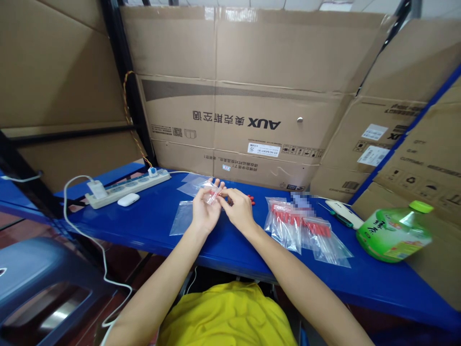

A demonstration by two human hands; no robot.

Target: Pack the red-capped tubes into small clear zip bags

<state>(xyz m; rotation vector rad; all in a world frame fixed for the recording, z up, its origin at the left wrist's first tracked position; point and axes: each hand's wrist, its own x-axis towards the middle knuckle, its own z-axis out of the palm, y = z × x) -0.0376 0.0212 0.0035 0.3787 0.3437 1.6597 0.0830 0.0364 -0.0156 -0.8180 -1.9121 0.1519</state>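
My left hand (207,207) lies palm up over the blue table, holding a small clear zip bag (212,193) with something red in it. At the bag's right side, the fingers of my right hand (236,204) are pinched together on its edge. A few small red pieces (251,199) lie just behind my right hand. Flat clear bags (182,218) rest beside and behind my left hand. To the right, several clear zip bags (288,223) filled with red pieces lie overlapping.
A white power strip (127,188) and a white earphone case (128,199) sit at the left. On the right stand a green bottle (394,233) and a green-handled screwdriver (341,220). Cardboard (245,57) walls the back. A blue stool (46,283) stands at lower left.
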